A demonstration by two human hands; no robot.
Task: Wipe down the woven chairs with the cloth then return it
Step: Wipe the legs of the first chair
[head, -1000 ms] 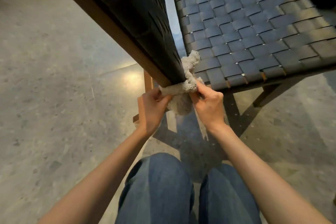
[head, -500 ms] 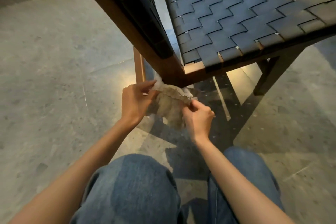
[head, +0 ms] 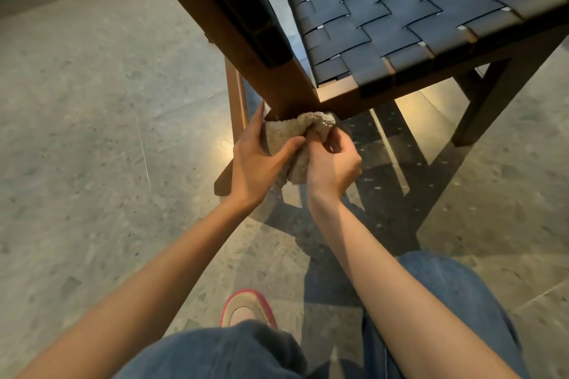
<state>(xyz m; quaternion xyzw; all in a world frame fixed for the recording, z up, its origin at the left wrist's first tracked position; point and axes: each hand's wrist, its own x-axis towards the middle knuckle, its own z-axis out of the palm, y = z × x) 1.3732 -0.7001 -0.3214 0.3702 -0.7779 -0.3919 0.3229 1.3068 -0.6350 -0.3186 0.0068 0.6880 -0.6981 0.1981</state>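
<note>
Cloth: the beige, nubbly cloth (head: 289,132) is bunched between both hands, and its top edge touches the underside of the chair's wooden corner (head: 289,92).
Left hand: the left hand (head: 255,160) grips the cloth's left side, with the thumb laid across its front and the fingers running up behind it. One fingertip reaches the slim leg (head: 237,101) just beside it.
Right hand: the right hand (head: 332,160) has its fingers curled in and pinches the cloth's right fold. It is close against the left hand.
Chair: the chair (head: 400,9) has a dark woven seat that ends in a brown frame edge. A slanted back rail (head: 215,9) carrying a woven panel meets that edge at the corner.
Edges: the seat's front rail runs right from the corner to a dark leg (head: 480,108), well apart from the hands.
Open room: the speckled floor (head: 92,117) spreads wide to the left. Under the seat, the gap between the legs is crossed by shadow.
Person: their knees in blue jeans (head: 446,286) are low in view, and a red-edged shoe (head: 246,308) is on the floor between the forearms.
</note>
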